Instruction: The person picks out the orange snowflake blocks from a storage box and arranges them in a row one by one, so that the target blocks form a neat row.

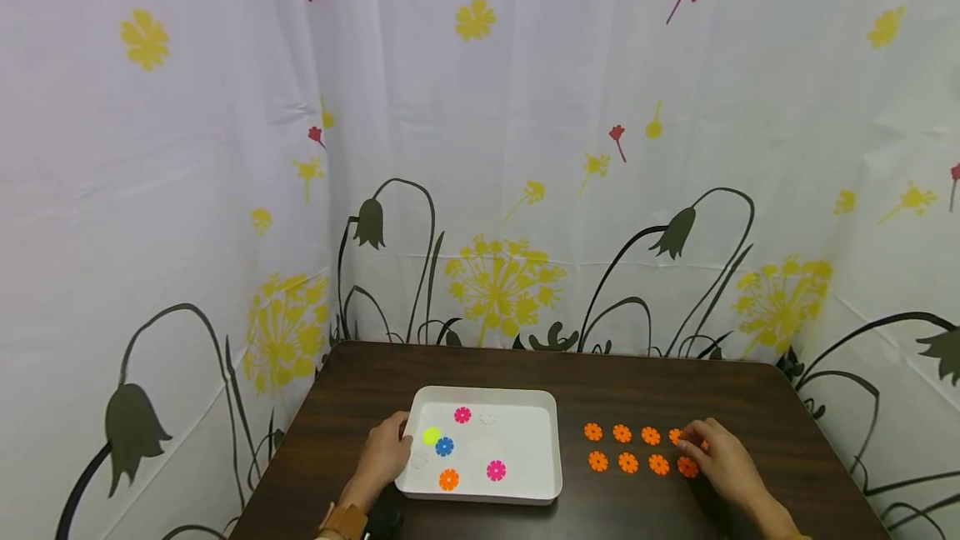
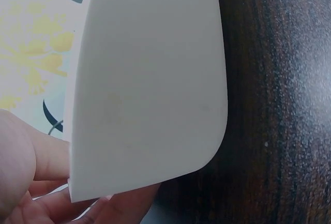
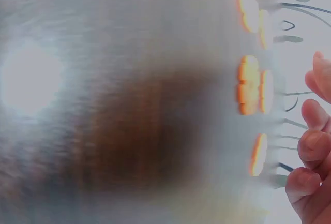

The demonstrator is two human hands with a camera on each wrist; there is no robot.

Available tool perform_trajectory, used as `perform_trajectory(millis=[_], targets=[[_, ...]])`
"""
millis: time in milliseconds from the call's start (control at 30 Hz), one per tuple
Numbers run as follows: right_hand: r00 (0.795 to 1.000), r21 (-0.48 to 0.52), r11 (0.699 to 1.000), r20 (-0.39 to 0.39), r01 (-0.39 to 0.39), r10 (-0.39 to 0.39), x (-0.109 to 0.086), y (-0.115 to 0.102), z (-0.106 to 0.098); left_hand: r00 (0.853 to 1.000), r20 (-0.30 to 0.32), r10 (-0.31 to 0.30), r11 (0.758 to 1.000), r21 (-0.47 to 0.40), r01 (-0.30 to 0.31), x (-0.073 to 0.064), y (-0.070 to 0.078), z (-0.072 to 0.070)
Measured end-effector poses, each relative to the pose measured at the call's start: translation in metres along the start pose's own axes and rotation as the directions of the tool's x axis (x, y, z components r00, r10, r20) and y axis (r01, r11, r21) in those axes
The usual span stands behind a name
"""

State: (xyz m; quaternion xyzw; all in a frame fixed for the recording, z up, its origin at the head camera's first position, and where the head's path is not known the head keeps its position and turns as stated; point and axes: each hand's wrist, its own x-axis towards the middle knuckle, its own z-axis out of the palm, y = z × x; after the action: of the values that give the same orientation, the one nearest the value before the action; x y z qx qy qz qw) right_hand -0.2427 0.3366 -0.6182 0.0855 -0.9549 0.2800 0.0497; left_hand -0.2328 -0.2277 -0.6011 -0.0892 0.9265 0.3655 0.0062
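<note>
My left hand (image 1: 386, 448) grips the left side of a white tray (image 1: 551, 440); thumb and fingers bend round its rim in the left wrist view. In the tray lie a blue flower-shaped disc (image 1: 445, 446), a yellow disc (image 1: 431, 436), an orange disc (image 1: 448, 480), two pink ones and faint white ones. Right of the tray, orange discs (image 1: 627, 462) form two rows on the table. Over the rows' right end hovers my right hand (image 1: 720, 458), partly covering an orange disc. Its fingers (image 3: 313, 144) are loosely bent, and no disc shows between them.
The dark wooden table (image 1: 480, 369) carries the tray and the discs. A white curtain (image 1: 480, 132) printed with flowers hangs behind the table and at both sides. A dark object (image 1: 385, 517) sits beside my left wrist.
</note>
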Motion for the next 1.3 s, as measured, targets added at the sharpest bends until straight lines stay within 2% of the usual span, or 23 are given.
perform_trajectory(millis=[200, 633, 933, 1133, 1300], targets=[[1.0, 0.007, 1.0, 0.008, -0.007, 0.007, 0.007, -0.01, -0.005, 1.0, -0.008, 0.009, 1.0, 0.006, -0.009, 0.002, 0.001, -0.002], [0.998, 0.028, 0.998, 0.037, 0.059, -0.06, 0.018, -0.035, 0.009, 1.0, -0.011, -0.002, 1.0, 0.003, 0.002, -0.001, 0.0, -0.002], [0.986, 0.092, 0.984, 0.046, 0.154, -0.159, 0.035, -0.057, 0.019, 1.0, -0.018, 0.002, 1.0, 0.008, -0.002, -0.001, 0.001, -0.002], [0.979, 0.059, 0.98, 0.066, 0.189, -0.193, 0.041, -0.073, 0.02, 1.0, -0.012, 0.023, 1.0, 0.002, -0.023, -0.001, -0.001, -0.001], [0.965, 0.065, 0.966, 0.061, 0.25, -0.254, 0.048, -0.082, 0.023, 1.0, -0.008, 0.016, 1.0, -0.008, -0.016, -0.001, -0.002, -0.001]])
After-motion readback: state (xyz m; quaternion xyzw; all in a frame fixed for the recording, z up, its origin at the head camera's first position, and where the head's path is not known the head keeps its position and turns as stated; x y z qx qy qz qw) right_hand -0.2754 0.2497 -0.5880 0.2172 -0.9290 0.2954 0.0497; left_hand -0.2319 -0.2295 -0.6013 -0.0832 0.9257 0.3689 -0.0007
